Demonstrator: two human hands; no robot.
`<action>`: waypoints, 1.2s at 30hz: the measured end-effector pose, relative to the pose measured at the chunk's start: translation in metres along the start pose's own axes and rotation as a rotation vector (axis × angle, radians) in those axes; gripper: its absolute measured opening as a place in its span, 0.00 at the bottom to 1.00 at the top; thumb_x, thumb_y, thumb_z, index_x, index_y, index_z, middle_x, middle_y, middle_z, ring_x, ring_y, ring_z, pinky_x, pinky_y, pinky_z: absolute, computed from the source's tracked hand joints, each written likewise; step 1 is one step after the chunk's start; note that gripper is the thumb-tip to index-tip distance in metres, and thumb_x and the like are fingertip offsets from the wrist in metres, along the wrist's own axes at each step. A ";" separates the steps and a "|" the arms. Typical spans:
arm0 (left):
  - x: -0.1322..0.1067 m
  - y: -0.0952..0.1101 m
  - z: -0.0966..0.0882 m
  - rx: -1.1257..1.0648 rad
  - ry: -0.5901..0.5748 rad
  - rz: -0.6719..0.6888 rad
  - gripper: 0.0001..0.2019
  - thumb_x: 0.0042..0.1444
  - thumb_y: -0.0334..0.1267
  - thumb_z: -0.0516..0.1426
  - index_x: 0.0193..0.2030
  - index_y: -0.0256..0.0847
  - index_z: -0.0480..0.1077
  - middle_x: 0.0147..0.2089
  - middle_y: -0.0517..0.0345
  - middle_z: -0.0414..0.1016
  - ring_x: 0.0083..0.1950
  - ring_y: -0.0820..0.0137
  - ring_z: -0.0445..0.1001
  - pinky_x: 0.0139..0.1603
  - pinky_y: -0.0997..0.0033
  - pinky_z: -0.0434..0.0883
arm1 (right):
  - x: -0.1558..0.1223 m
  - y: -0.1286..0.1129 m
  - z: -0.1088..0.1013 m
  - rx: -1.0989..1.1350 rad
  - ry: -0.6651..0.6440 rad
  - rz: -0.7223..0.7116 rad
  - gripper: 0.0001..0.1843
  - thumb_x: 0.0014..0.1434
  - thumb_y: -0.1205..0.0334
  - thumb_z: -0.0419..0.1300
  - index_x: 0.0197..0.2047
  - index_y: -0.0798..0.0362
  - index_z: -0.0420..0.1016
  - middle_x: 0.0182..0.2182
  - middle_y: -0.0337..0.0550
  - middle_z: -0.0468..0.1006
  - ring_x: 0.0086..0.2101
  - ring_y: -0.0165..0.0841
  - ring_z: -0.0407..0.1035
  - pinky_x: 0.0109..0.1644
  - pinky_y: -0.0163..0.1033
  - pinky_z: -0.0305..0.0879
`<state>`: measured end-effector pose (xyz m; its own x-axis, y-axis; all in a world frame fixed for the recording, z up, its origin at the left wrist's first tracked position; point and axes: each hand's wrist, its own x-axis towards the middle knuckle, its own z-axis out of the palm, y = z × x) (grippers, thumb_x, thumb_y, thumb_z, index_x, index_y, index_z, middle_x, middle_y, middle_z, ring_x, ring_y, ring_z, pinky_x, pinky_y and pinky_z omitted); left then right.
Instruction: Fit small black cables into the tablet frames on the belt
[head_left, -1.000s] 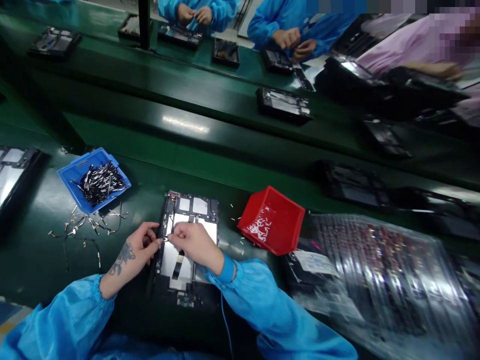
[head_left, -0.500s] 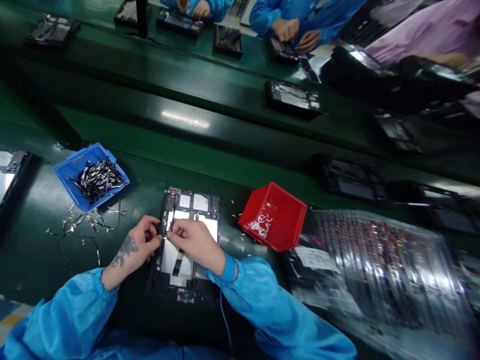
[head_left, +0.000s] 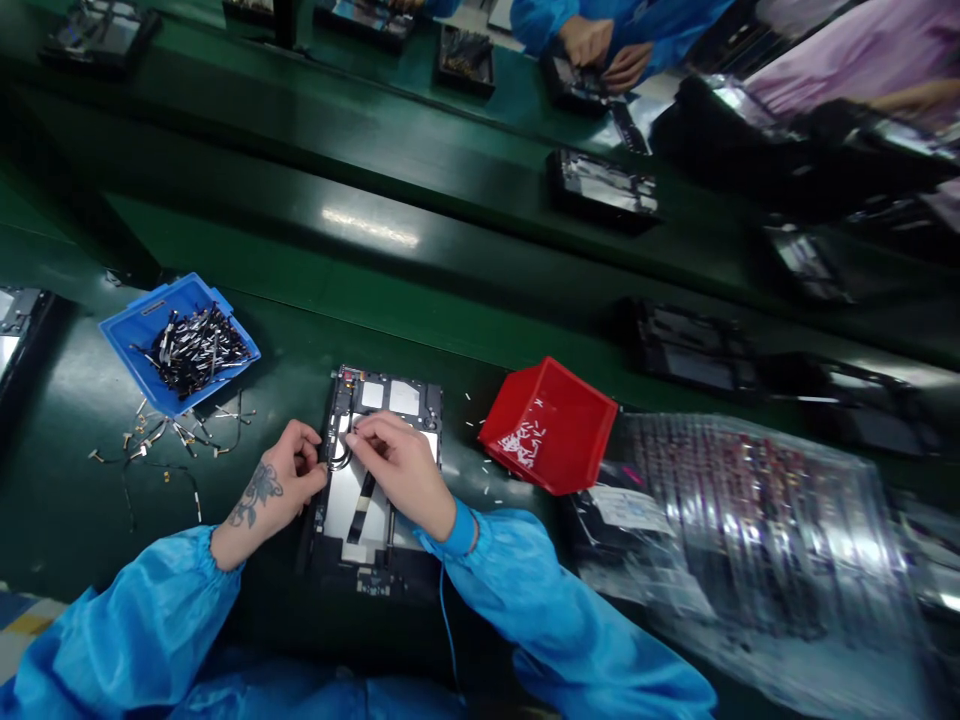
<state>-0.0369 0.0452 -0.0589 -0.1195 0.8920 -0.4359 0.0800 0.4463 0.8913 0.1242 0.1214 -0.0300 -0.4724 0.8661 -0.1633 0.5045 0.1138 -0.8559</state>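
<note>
An opened tablet-like device (head_left: 341, 505) lies in front of me, with silver panels and small boards showing. Above its left side, the thumb and fingers of my right hand (head_left: 405, 470) pinch a thin black cable (head_left: 341, 458), which curves in a loop towards the left edge. My left hand (head_left: 281, 480) rests at that edge, thumb and forefinger drawn together beside the loop; what they hold, if anything, is hidden. A dark flat strip (head_left: 361, 510) runs across the panel below my right hand.
A blue bin (head_left: 142, 340) of short cables stands at left, with loose cables (head_left: 180, 435) before it. At right are a red bin (head_left: 577, 430) of small white pieces and a plastic-wrapped stack (head_left: 757, 530). Across the bench, a co-worker's hands (head_left: 589, 45) handle another device.
My right hand has risen slightly away from the left edge, and the black cable's loop now shows. My left hand stays at the edge. The view has shifted a little.
</note>
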 end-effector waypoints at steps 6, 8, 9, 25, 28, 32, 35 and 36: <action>-0.004 0.001 -0.003 0.155 -0.026 0.291 0.09 0.54 0.31 0.52 0.36 0.39 0.73 0.33 0.59 0.64 0.33 0.74 0.67 0.33 0.76 0.65 | 0.006 0.006 -0.001 -0.022 0.040 -0.006 0.04 0.56 0.65 0.62 0.30 0.53 0.72 0.38 0.40 0.70 0.25 0.25 0.60 0.31 0.34 0.59; -0.004 0.001 -0.005 0.200 -0.054 0.341 0.13 0.55 0.31 0.51 0.39 0.41 0.78 0.34 0.57 0.64 0.36 0.72 0.68 0.35 0.74 0.66 | 0.007 0.007 0.000 -0.030 0.042 -0.008 0.04 0.56 0.66 0.62 0.30 0.54 0.72 0.38 0.40 0.70 0.26 0.25 0.61 0.32 0.35 0.59; -0.004 0.001 -0.006 0.217 -0.064 0.350 0.15 0.56 0.31 0.51 0.40 0.42 0.79 0.34 0.57 0.63 0.37 0.71 0.68 0.36 0.74 0.67 | 0.007 0.007 0.000 -0.037 0.039 -0.010 0.04 0.56 0.66 0.62 0.30 0.54 0.72 0.38 0.41 0.71 0.26 0.25 0.61 0.32 0.35 0.59; -0.002 -0.005 -0.007 0.342 -0.110 0.374 0.18 0.58 0.32 0.50 0.49 0.46 0.77 0.36 0.57 0.62 0.38 0.71 0.67 0.40 0.74 0.68 | 0.008 0.005 0.002 -0.180 0.038 -0.003 0.04 0.57 0.65 0.62 0.31 0.53 0.71 0.41 0.40 0.70 0.28 0.26 0.62 0.33 0.35 0.59; -0.002 -0.008 -0.007 0.346 -0.112 0.385 0.19 0.58 0.32 0.50 0.49 0.47 0.77 0.36 0.57 0.61 0.38 0.71 0.67 0.40 0.74 0.69 | 0.008 0.004 0.003 -0.252 0.078 0.012 0.09 0.56 0.64 0.63 0.31 0.53 0.65 0.43 0.41 0.68 0.30 0.28 0.63 0.34 0.36 0.60; -0.002 -0.008 -0.007 0.348 -0.113 0.388 0.19 0.58 0.31 0.49 0.49 0.46 0.77 0.36 0.57 0.61 0.38 0.71 0.68 0.40 0.73 0.69 | 0.007 0.003 0.004 -0.297 0.097 -0.010 0.13 0.57 0.64 0.62 0.29 0.52 0.58 0.42 0.42 0.67 0.34 0.31 0.65 0.33 0.36 0.58; -0.003 -0.006 -0.007 0.355 -0.111 0.380 0.19 0.59 0.31 0.49 0.49 0.46 0.77 0.37 0.57 0.61 0.38 0.71 0.68 0.40 0.73 0.69 | 0.008 0.002 0.004 -0.328 0.085 -0.018 0.14 0.58 0.65 0.60 0.28 0.52 0.57 0.41 0.42 0.67 0.35 0.31 0.65 0.33 0.36 0.57; -0.003 -0.005 -0.007 0.356 -0.112 0.376 0.19 0.59 0.31 0.49 0.49 0.46 0.77 0.37 0.57 0.61 0.39 0.71 0.68 0.41 0.73 0.69 | 0.010 0.002 0.004 -0.345 0.084 -0.015 0.14 0.59 0.65 0.60 0.27 0.52 0.57 0.41 0.42 0.67 0.34 0.31 0.65 0.33 0.36 0.57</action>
<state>-0.0435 0.0396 -0.0616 0.0872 0.9887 -0.1223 0.4305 0.0733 0.8996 0.1179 0.1284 -0.0351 -0.4278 0.8985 -0.0985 0.7192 0.2724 -0.6391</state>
